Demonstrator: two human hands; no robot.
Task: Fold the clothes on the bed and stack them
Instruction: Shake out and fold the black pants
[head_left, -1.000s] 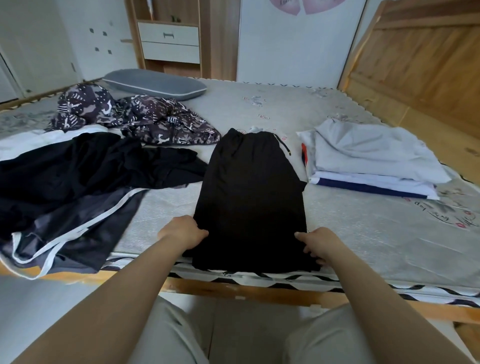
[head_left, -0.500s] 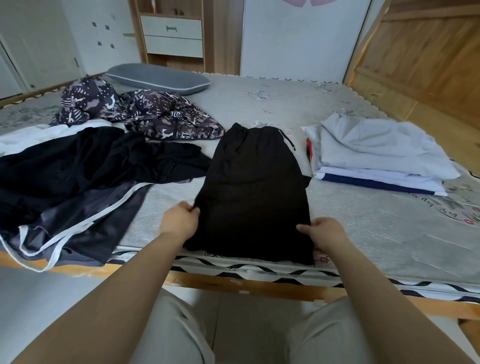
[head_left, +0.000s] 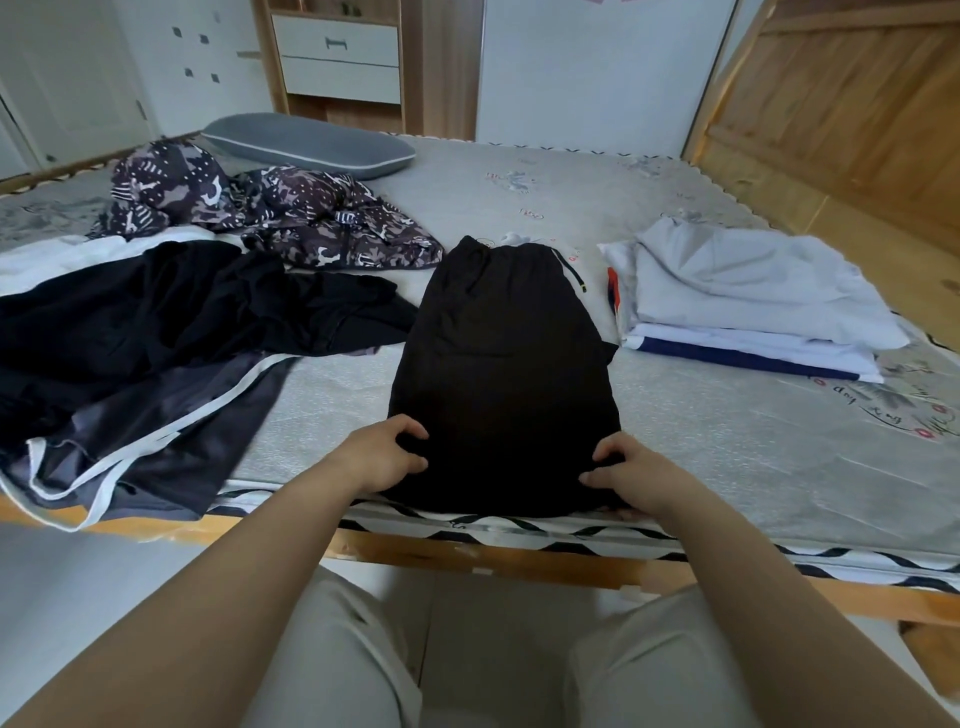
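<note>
1. Black shorts (head_left: 501, 374) are your current piece. They lie lengthwise in the middle of the bed (head_left: 727, 447), drawstring waistband at the far end and the hem right at the near edge of the mattress.

2. Grip check: your left hand (head_left: 382, 457) has its fingers curled round the near-left corner of the hem, and your right hand (head_left: 631, 475) is doing the same on the near-right corner. Both are holding fabric, not just resting on it.

3. Looks to me like you're about to bring the hem up to the waistband. If so, lift both corners evenly and keep the edge taut between your hands, otherwise the middle sags and you get a lumpy fold.

4. Line the hem up with the waistband, then flatten from the centre outward. Tuck that loose drawstring (head_left: 574, 273) in so it doesn't poke out.

5. The folded stack (head_left: 748, 306) of pale clothes sits to the right, near but not touching the shorts, so that's probably where this one goes after.

6. Still unfolded on the left: a dark garment with white trim (head_left: 156, 384), hanging partly off the bed edge, and a patterned piece (head_left: 270, 218) behind it by the grey pillow (head_left: 306, 145).

7. Hard to tell stuff: the shorts are so dark you can't see creases or how many layers are already there. Your fingertips under the hem are hidden, and how many items are in the dark pile is anyone's guess.
</note>
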